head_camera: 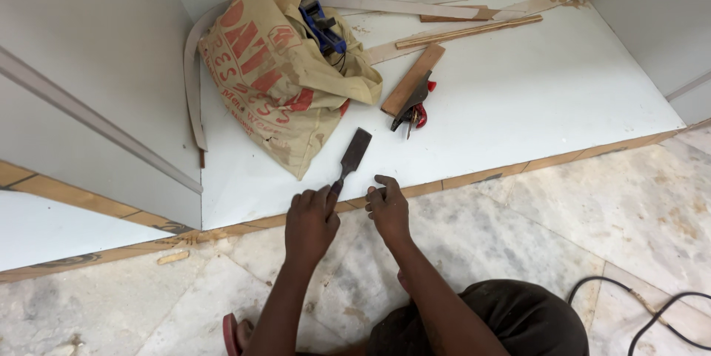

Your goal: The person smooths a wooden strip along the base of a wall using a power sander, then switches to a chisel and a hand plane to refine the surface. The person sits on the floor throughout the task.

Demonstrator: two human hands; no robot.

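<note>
My left hand [311,224] was clenched around the handle of the chisel [351,160], a stiff, blade-heavy steel tool lying just beside the tan sack [270,78], while my right hand [388,208] rested half-curled, holding nothing.

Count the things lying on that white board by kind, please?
Chisel, handle in the left hand: 1
Printed sack: 1
Blue tool in the sack: 1
Red-handled tool: 1
Wood strips, roughly: 5
Total: about 9

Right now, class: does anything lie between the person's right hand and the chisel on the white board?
No. The left hand already grips the chisel by its handle; the right hand rests beside it, with only bare white board between.
</note>
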